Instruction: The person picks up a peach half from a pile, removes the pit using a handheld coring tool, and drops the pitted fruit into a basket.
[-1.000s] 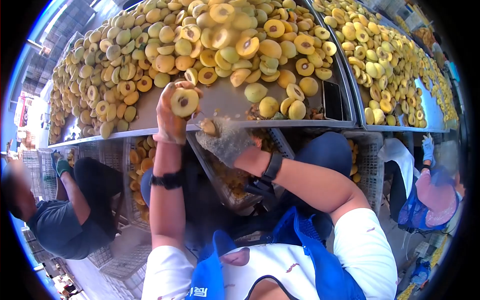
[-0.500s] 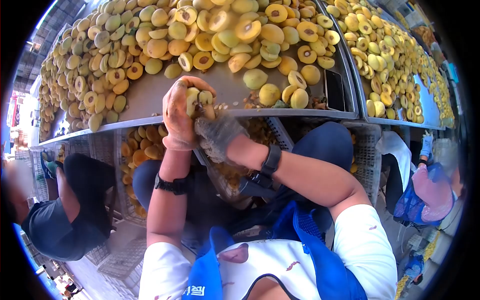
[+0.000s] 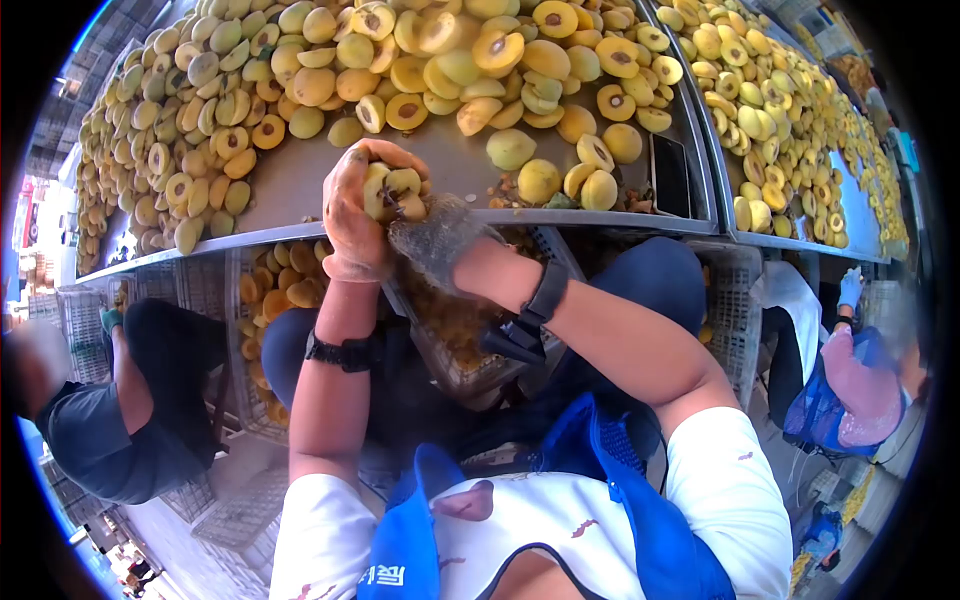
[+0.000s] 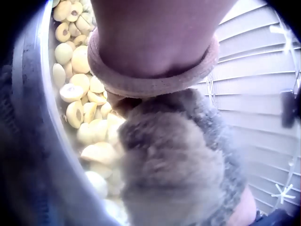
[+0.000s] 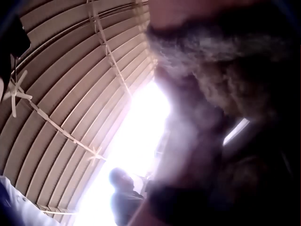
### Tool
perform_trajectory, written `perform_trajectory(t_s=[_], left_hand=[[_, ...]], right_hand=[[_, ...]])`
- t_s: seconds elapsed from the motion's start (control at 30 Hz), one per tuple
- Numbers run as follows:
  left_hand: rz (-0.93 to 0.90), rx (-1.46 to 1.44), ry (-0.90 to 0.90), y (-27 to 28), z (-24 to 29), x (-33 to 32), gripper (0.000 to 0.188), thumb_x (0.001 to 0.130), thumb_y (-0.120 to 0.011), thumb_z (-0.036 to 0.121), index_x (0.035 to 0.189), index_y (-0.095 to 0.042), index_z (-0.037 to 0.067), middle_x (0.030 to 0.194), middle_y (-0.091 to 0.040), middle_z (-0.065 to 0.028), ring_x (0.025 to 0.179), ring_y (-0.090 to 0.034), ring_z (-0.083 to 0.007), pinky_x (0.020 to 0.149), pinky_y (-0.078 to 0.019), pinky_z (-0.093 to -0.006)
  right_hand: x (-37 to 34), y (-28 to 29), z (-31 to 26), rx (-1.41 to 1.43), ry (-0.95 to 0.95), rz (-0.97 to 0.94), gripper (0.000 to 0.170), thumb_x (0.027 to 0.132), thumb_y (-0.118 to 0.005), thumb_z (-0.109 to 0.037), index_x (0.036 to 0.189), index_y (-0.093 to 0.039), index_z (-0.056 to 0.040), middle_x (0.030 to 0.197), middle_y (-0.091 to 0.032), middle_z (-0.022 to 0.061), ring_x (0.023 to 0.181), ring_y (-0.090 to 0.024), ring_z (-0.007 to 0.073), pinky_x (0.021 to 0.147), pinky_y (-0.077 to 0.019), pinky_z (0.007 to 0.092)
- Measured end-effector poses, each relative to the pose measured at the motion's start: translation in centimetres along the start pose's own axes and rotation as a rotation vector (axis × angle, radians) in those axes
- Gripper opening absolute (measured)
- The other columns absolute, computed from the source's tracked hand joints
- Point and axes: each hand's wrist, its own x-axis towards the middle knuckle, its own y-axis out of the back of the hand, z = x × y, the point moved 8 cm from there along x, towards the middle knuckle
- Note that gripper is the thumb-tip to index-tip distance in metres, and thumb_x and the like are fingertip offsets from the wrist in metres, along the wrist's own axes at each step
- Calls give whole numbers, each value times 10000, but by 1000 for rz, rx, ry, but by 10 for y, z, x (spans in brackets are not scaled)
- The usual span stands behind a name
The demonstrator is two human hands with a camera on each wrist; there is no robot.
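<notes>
head view: 2 gloved hands meet in front of the body. the left hand (image 3: 358, 215), in a snug peach-toned glove, curls round a cut stone fruit (image 3: 404, 182), yellow and apricot-like, darker between its pale lobes. the right hand (image 3: 440, 238), in a coarse grey glove, is close against the fruit's near right side; blur hides how far its fingers close and whether they have hold of a tool. the step in hand appears to be work at the fruit's centre. for that, a firm cradle round the curved skin should steady it without bruising soft flesh; the left fingertips are best clear of the cut, with the right hand's strokes short and shallow. just beyond the grip is smooth bare metal of the table (image 3: 290, 190), then a heap of fruit (image 3: 420, 75), rounded skins mixed with flat cut faces. right of the grip lies a flat black phone (image 3: 669, 175).

left wrist view: a thick, stretchy cuff (image 4: 155, 87) rings the wrist; fuzzy grey fabric (image 4: 174, 165) hides the held fruit and left fingers.

right wrist view: woolly glove fabric (image 5: 235, 87) is mostly in shadow, grip and fruit unreadable. away to its left curves a ribbed roof (image 5: 61, 117).
</notes>
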Motion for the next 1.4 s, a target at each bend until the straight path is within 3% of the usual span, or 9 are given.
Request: perform_trajectory(t_s=[0.37,0.53,0.6,0.73,1.0,1.07,1.2,1.3,1.4], left_hand=[[370,-1200,318,5,-41,-2,235,980,-600,303,946,-535,79,904,-579,-108,764,-529,-251,701,-465,-355],[126,-346,-117,21,0,9,317,1048,-312,153,929,-549,-22,866,-670,-168,770,-631,-243,751,-533,-339],[108,104,-205,23,13,11,380,1029,-291,157,876,-578,-39,855,-690,-180,774,-655,-254,757,-536,-325],[-26,10,-319,9,46,14,296,1036,-478,198,980,-592,-68,896,-679,-193,802,-698,-292,733,-593,-352],[-86,-169,-28,1,16,14,481,976,-410,298,873,-697,-73,924,-718,-208,823,-682,-274,795,-540,-349],[-67,-162,-125,-3,22,13,494,995,-409,310,862,-688,-75,928,-717,-215,825,-682,-272,795,-541,-354],[-33,-114,-103,-11,21,14,493,1007,-391,289,847,-682,-76,916,-717,-208,814,-679,-268,786,-539,-349],[9,-85,-134,-13,21,11,467,995,-384,251,831,-676,-74,900,-716,-208,810,-684,-276,783,-539,-344],[28,6,-207,-15,27,12,434,974,-389,219,819,-670,-72,892,-718,-207,801,-688,-286,772,-542,-343]], right_hand=[[-10,33,9,11,-72,313,173,909,-624,-244,896,-680,-81,801,-681,159,741,-664,378,648,-523,476],[-17,48,-10,262,-94,450,286,952,-598,-342,923,-652,-63,747,-684,145,686,-673,332,617,-536,458],[-24,12,5,1367,-617,163,259,971,-629,-344,976,-647,-86,758,-668,69,656,-641,237,597,-502,367],[-25,-2,-3,1877,-715,177,382,961,-619,-512,847,-624,-148,596,-565,8,411,-497,145,357,-352,289],[-23,-9,2,2057,-579,46,362,967,-579,-505,1015,-608,-147,677,-568,10,476,-524,138,375,-381,258],[-20,-5,2,2334,-230,-83,311,1044,-508,-283,1296,-522,-101,1158,-607,38,969,-616,151,825,-550,296],[-23,-18,20,2307,-474,26,336,1010,-534,-328,1238,-563,-83,1117,-635,72,983,-633,190,848,-557,329],[-17,-17,20,2207,-662,201,370,913,-617,-522,1013,-595,-167,660,-560,32,457,-515,154,368,-407,295],[-17,-31,34,2104,-698,181,326,904,-623,-488,915,-573,-166,619,-541,38,425,-485,174,358,-392,318]])
